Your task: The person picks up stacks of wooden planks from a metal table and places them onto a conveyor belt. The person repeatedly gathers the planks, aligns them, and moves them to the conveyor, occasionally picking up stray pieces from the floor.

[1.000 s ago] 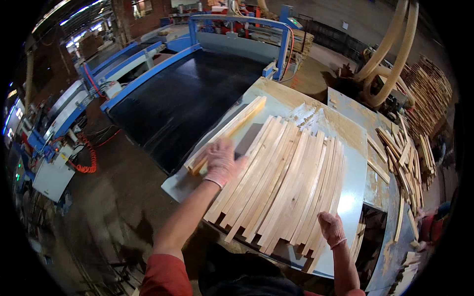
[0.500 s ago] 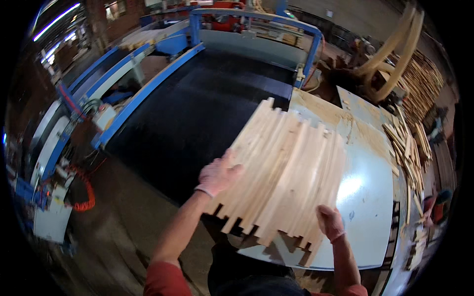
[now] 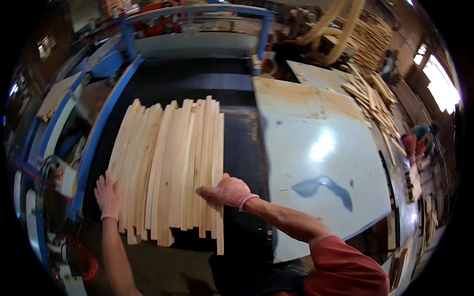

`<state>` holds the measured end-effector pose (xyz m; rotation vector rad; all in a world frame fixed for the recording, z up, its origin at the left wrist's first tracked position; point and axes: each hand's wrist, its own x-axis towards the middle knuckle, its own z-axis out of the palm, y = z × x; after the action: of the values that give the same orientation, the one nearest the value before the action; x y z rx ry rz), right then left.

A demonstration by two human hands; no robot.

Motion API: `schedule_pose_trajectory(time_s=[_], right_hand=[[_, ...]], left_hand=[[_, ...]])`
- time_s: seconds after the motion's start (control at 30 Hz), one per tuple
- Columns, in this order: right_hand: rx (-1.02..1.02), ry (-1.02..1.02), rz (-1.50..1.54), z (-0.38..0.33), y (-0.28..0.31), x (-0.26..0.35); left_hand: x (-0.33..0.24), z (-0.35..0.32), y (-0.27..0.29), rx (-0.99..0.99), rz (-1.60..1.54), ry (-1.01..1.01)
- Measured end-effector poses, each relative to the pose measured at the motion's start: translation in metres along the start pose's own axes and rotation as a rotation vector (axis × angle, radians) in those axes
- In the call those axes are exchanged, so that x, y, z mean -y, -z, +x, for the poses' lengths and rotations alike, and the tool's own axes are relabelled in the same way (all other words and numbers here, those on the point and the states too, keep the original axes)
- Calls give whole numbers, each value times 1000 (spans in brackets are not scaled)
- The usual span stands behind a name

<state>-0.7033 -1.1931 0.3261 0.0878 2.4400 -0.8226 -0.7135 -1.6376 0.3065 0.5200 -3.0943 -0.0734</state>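
Side by side on the black conveyor belt (image 3: pixel 242 143) lies a row of pale wooden strips (image 3: pixel 170 163), their near ends uneven. My left hand (image 3: pixel 108 196), in a pinkish work glove, is open against the row's left edge with its fingers spread. Over the right edge reaches my right hand (image 3: pixel 229 191), gloved the same way. Its outstretched fingers lie across the tops of the last strips, and it is open, though some fingers are partly hidden.
A pale sheet-topped table (image 3: pixel 326 197) adjoins the belt's right side. Blue frame bars (image 3: pixel 106 133) run along the left, and a gate (image 3: pixel 197 10) spans the far end. Loose sticks (image 3: pixel 370 101) lie at the right. Another person (image 3: pixel 422 140) is at far right.
The strips have moved left from the pale table's edge onto the black belt, both hands moving with them. My right hand has shifted from their near right corner onto their right side.
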Motion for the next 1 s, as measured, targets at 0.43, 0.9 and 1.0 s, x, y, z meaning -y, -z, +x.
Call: schedule_pose_trajectory(time_s=[0.43,0.9,1.0], right_hand=[[103,98,258,23,-25,8],[115,290,611,0,-42,-32],[29,269,588,-8,-30,-39]], left_hand=[[-27,-75,-17,-57,60,267],[-33,-75,-5,-97,41,260],[-119,-101,3,-11,78,46]])
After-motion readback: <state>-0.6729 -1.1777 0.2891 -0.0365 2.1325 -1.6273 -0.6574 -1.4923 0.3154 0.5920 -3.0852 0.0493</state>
